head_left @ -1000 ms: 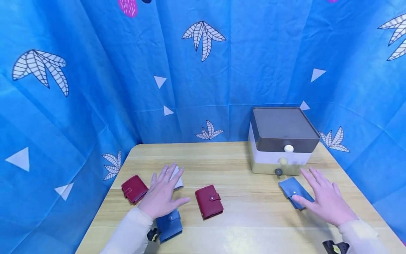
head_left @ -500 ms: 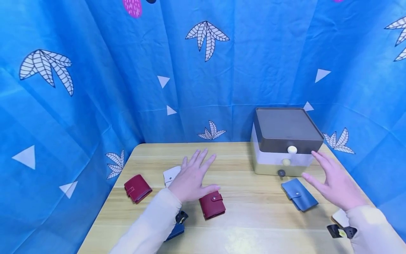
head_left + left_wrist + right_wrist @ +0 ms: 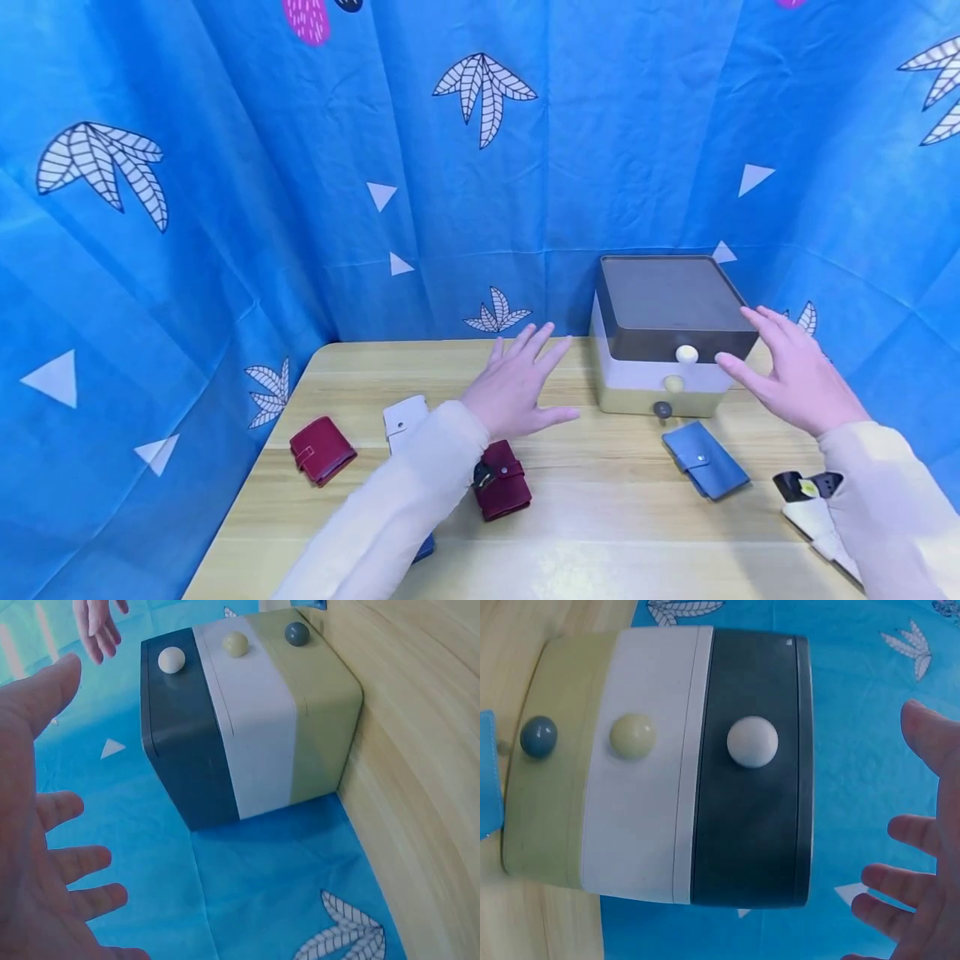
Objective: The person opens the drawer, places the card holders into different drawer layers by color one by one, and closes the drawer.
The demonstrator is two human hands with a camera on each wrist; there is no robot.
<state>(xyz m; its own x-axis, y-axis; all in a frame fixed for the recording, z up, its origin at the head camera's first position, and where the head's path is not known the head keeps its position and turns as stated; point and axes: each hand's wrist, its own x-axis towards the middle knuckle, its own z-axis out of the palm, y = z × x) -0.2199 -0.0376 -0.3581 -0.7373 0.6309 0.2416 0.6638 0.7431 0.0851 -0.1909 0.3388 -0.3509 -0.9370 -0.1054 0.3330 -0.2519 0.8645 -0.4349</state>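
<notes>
A small three-tier drawer box (image 3: 671,308), dark grey, white and pale green, stands at the back right with its round knobs facing me. Left of it, my left hand (image 3: 517,392) hovers over the table with fingers spread, holding nothing. My right hand (image 3: 802,379) is raised by the box's right front, thumb apart from straight fingers. In the right wrist view, a gap separates that hand (image 3: 922,847) from the box's dark tier (image 3: 754,825). All three drawers look closed in the left wrist view, where the white knob (image 3: 171,660) sits on the dark tier.
On the table (image 3: 592,533) lie a red wallet (image 3: 322,450), a white wallet (image 3: 405,415), a dark red wallet (image 3: 510,498) and a blue wallet (image 3: 705,460). Sleeves partly hide another blue wallet (image 3: 425,547) and another white one (image 3: 813,525). A blue curtain (image 3: 622,125) surrounds the table.
Both hands have risen and moved forward. The left hand has shifted right, from over the wallets toward the drawer box; the right hand has gone up beside the box. The wallets stay put.
</notes>
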